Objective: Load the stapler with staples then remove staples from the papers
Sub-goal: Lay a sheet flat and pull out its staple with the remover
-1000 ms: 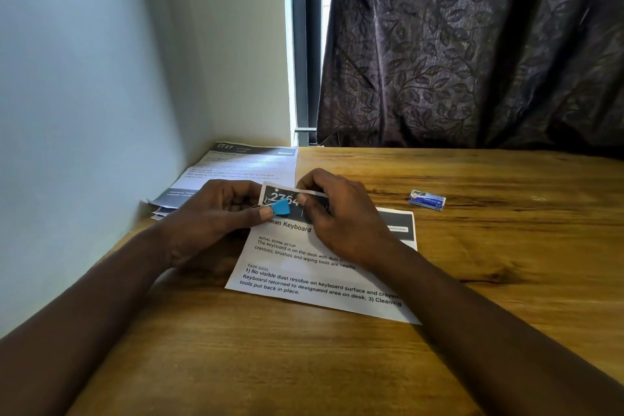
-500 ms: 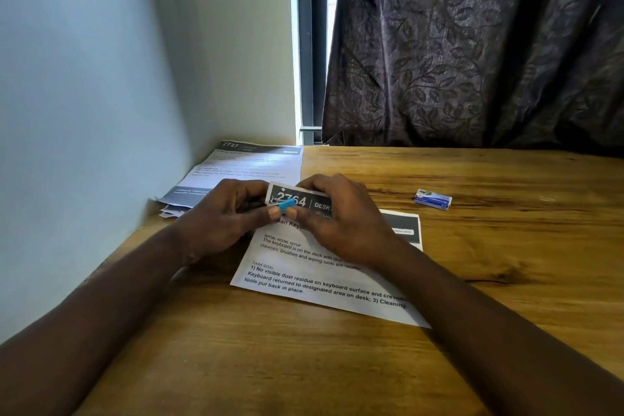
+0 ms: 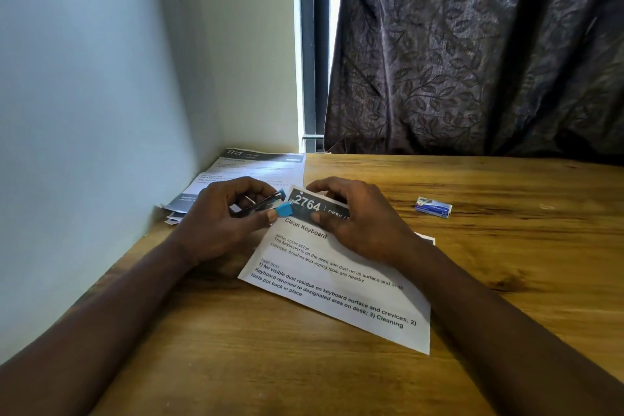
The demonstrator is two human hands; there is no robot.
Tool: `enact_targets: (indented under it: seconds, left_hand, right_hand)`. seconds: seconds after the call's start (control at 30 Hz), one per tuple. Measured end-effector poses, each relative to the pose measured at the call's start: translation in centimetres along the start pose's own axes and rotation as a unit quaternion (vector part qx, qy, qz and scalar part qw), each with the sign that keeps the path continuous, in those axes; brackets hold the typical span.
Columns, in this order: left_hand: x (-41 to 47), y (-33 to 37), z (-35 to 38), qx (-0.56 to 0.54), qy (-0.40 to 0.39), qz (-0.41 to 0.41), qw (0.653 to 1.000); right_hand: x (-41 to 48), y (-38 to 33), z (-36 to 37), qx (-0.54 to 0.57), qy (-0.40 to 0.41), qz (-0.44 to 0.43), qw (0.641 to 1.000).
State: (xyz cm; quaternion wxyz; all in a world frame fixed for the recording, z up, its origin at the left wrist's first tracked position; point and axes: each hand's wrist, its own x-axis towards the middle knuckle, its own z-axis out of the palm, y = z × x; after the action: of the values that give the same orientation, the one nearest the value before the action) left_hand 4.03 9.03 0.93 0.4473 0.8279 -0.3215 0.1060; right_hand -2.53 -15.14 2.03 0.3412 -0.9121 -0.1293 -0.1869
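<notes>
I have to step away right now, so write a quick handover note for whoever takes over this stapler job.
Left hand: holds the small stapler, blue tip at the top left corner of the Clean Keyboard sheet.
Right hand: pinches that sheet's top edge, lifting the corner off the wooden desk.
Staple box: on the desk to the right, closed.
Other papers: stacked in the far left corner.
Done: cannot tell whether the stapler is loaded.
Left: pull this corner's staple, then check the stacked papers.

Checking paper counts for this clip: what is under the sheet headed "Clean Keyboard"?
Bare wooden desk shows around the Clean Keyboard sheet. The right hand lifts its top corner. Any second page beneath is covered and cannot be seen.
</notes>
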Motion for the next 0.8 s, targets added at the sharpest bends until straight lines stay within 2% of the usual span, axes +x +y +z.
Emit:
enact_targets:
  seconds: [0.13,0.27,0.4,0.5,0.6,0.7,0.8]
  left_hand:
    - [-0.1,-0.2,0.1,0.017,0.031,-0.01,0.999]
    - [-0.7,0.6,0.0,0.119,0.011,-0.006,0.993]
    - [-1.2,1.2,0.2,0.172,-0.031,-0.013,0.984]
    - [-1.4,2.5,0.6,0.211,0.011,0.019,0.977]
    - [-1.2,4.1,1.2,0.178,0.015,0.053,0.983]
    - [-0.8,5.2,2.5,0.084,-0.015,0.018,0.996]
    - [0.3,6.0,3.3,-0.024,0.001,-0.031,0.999]
  right_hand:
    - [0.0,0.3,-0.6,0.001,0.034,-0.001,0.999]
    - [-0.1,0.4,-1.2,-0.014,0.061,-0.007,0.998]
    - [-0.4,0.3,-2.0,-0.039,0.086,-0.031,0.995]
    - [-0.4,0.4,-2.3,-0.051,0.108,-0.042,0.992]
    - [-0.2,0.9,-2.7,-0.048,0.146,-0.045,0.987]
    - [-0.1,1.3,-3.7,-0.045,0.189,-0.05,0.98]
    - [-0.4,2.2,-5.2,-0.105,0.226,-0.045,0.967]
